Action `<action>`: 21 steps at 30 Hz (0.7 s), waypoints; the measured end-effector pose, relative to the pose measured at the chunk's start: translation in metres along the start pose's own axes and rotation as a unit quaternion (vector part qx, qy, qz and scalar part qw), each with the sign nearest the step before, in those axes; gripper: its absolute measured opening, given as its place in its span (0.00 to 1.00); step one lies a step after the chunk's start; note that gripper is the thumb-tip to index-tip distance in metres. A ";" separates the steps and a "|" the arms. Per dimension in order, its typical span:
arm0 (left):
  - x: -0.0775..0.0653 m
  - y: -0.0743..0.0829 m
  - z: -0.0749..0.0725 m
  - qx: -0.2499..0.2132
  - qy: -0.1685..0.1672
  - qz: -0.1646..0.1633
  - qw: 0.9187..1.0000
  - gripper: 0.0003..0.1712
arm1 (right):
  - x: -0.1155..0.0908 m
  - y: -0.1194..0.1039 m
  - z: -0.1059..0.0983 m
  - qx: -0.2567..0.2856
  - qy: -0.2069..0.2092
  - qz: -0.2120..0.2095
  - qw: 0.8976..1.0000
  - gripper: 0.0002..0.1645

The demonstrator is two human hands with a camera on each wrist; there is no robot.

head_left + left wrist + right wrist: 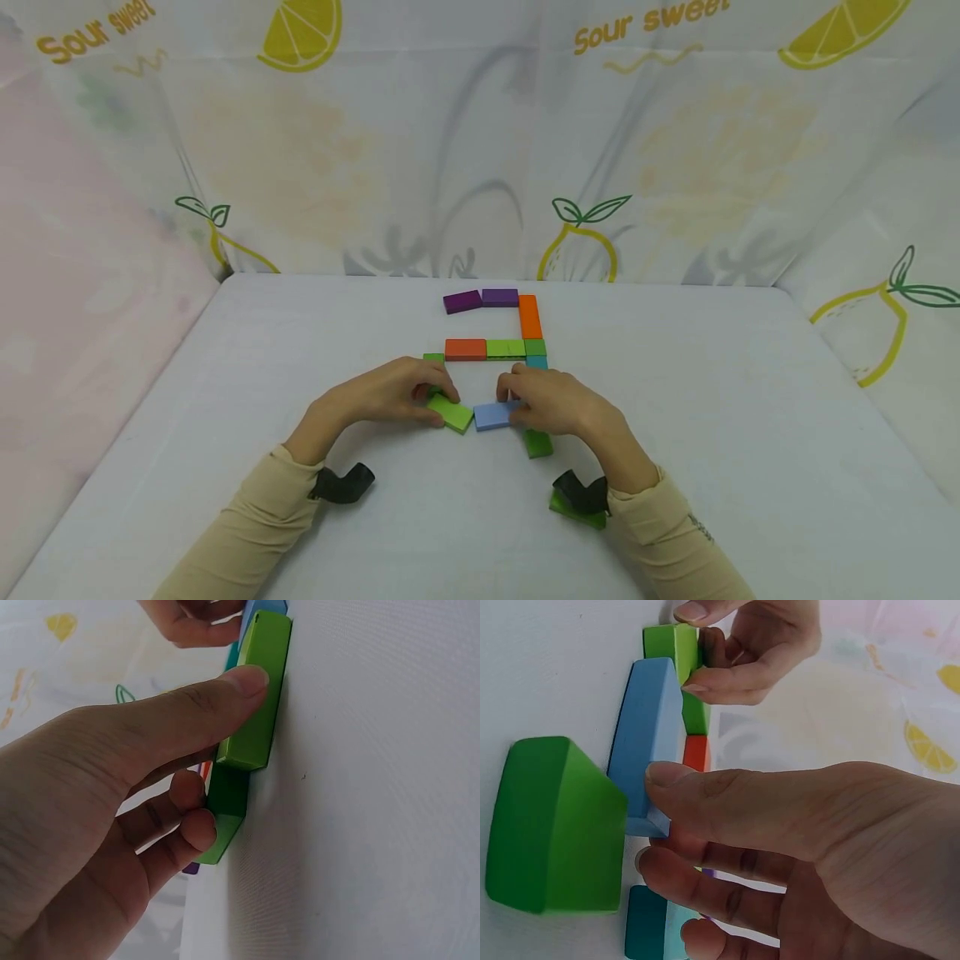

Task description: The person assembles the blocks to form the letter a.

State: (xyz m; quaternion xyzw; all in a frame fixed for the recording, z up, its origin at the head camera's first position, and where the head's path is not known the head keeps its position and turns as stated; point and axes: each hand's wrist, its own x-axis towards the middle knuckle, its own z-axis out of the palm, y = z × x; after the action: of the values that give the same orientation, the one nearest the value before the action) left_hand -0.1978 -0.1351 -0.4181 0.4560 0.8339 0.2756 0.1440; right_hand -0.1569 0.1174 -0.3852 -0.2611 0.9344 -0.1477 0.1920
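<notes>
My left hand pinches a light green block, its thumb on the near face in the left wrist view. Behind that lies a darker green block, with the curled fingers beside it. My right hand pinches a light blue block, thumb on its near side in the right wrist view. The blue and light green blocks lie nearly end to end on the white table, the light green one slanted. Close by the right hand are a green block and a teal block, partly hidden by the hand.
Farther back, a red-orange block, a yellow-green block and a small green block form a row. An orange block and two purple blocks continue behind. Another green block lies under the right wrist's black mount.
</notes>
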 end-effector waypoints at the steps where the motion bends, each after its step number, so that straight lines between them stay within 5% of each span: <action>1: 0.000 0.000 0.000 0.000 0.001 0.001 1.000 0.15 | 0.000 0.000 0.000 0.000 0.000 0.001 1.000 0.11; 21: 0.002 0.000 0.003 0.008 0.004 -0.001 1.000 0.14 | 0.000 0.004 -0.001 0.012 -0.008 0.003 1.000 0.11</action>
State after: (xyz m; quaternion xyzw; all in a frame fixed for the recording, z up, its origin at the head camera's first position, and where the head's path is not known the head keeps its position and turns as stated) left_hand -0.1973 -0.1325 -0.4208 0.4554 0.8368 0.2713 0.1370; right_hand -0.1594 0.1207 -0.3854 -0.2567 0.9319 -0.1564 0.2028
